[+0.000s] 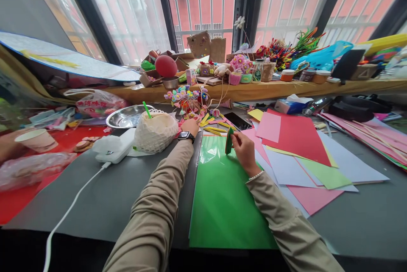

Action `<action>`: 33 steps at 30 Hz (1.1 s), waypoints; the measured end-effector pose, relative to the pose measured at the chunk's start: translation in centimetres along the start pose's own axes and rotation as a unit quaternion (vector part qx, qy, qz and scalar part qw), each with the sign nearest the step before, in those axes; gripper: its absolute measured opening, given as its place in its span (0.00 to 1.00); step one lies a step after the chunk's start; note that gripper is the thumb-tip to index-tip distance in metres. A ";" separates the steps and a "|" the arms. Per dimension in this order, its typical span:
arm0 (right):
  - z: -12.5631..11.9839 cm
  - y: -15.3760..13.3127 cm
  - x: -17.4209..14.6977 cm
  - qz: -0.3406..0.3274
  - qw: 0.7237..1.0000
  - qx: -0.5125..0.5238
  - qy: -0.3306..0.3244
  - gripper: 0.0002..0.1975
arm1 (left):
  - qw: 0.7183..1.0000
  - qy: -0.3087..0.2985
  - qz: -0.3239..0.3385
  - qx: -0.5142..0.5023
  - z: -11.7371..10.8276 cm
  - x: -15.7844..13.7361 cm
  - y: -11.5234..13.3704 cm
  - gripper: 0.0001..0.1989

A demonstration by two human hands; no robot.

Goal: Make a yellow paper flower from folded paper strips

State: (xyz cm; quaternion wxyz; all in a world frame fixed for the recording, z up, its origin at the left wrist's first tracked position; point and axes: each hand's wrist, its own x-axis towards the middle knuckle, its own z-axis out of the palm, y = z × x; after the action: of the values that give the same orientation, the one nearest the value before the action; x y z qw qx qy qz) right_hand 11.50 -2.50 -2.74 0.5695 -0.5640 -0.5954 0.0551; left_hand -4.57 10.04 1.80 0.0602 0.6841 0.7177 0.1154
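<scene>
My right hand [244, 150] pinches a small folded piece of green paper [228, 141] upright above the far part of a large green sheet [229, 204]. My left hand [190, 127], with a dark watch on its wrist, reaches to the table just left of the sheet's far edge. Its fingertips are hidden, so I cannot see whether they grip anything. Yellow paper strips [213, 129] lie just right of it, and a bunch of small colourful flowers [187, 100] stands behind. A white foam-netted coconut with a green straw [155, 132] is close on its left.
Coloured paper sheets [295, 132] overlap on the right, near a black phone [238, 121]. A metal plate [125, 116] and a white charger with cable [116, 148] are on the left. Another person's hand [12, 145] is beside a paper cup [37, 140]. Craft items crowd the ledge [222, 92].
</scene>
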 end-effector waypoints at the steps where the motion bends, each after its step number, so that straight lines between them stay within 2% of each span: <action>1: 0.0 0.0 0.0 0.002 1.000 0.002 -0.001 0.13 | 1.000 0.005 0.001 0.004 0.0 0.1 0.0 0.13; 5: 0.0 0.1 0.0 0.014 1.000 -0.001 0.004 0.13 | 0.999 0.042 0.016 0.021 -0.4 -0.7 -0.4 0.12; 8: -0.1 0.1 0.0 0.033 0.999 -0.004 0.010 0.13 | 0.996 0.070 0.054 0.012 -0.7 -3.1 -0.5 0.13; 10: -0.1 0.1 0.0 0.043 0.999 -0.002 0.009 0.13 | 0.983 0.116 0.140 -0.038 -0.6 -5.6 -0.4 0.14; 13: -0.1 0.1 0.0 0.054 0.999 -0.004 0.008 0.12 | 0.941 0.108 0.287 -0.144 0.1 -9.0 0.0 0.12; 15: -0.1 0.1 0.0 0.064 0.998 0.001 0.007 0.12 | 0.924 0.099 0.330 -0.163 0.6 -10.5 0.3 0.10; 17: -0.1 0.1 0.0 0.073 0.997 0.012 0.004 0.12 | 0.921 0.082 0.353 -0.145 1.1 -11.3 0.6 0.09; 26: -0.3 -0.4 0.0 0.082 0.997 0.016 0.002 0.12 | 0.935 0.026 0.351 -0.039 2.0 -11.8 1.4 0.13; 33: -0.3 -0.5 0.0 0.075 0.997 0.014 -0.004 0.14 | 0.937 0.018 0.350 0.003 2.3 -12.2 1.6 0.14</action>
State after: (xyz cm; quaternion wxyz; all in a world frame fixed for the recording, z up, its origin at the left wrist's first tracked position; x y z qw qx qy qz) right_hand 11.39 -2.90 -2.26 0.5692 -0.5988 -0.5528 0.1089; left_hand -1.76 -1.89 -0.92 0.0014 0.8898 0.4344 0.1396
